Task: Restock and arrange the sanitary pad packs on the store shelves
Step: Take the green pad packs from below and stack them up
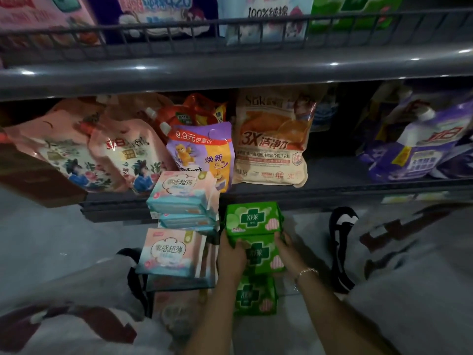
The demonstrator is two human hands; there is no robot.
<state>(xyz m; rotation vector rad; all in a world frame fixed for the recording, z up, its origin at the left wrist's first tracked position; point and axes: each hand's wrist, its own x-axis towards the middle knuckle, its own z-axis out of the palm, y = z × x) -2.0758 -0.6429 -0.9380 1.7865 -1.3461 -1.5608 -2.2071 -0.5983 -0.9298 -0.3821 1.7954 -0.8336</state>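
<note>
Head view, looking down at the lower shelf (256, 194). Left hand (231, 254) and right hand (288, 249) hold the top green pack (253, 220) from either side, each grip clamped on it with fingers curled over its near edge. This pack lies just in front of the shelf lip, uppermost in a column of green packs (256, 294) that runs from the shelf toward the person; whether they stand on the floor or in a container cannot be told. Just left of the green column sit pale blue-and-pink packs (176, 252), stacked likewise. On the shelf behind stand soft detergent pouches (272, 139).

Judged handling: the pack is probably light, soft and compressible, with a glossy film wrap that may slip; a two-sided hold on its short ends, as shown, should keep it square without crushing the contents.

Orientation: the printed face points up toward the camera, characters upright as read by the person; the long axis runs parallel to the shelf lip.
</note>
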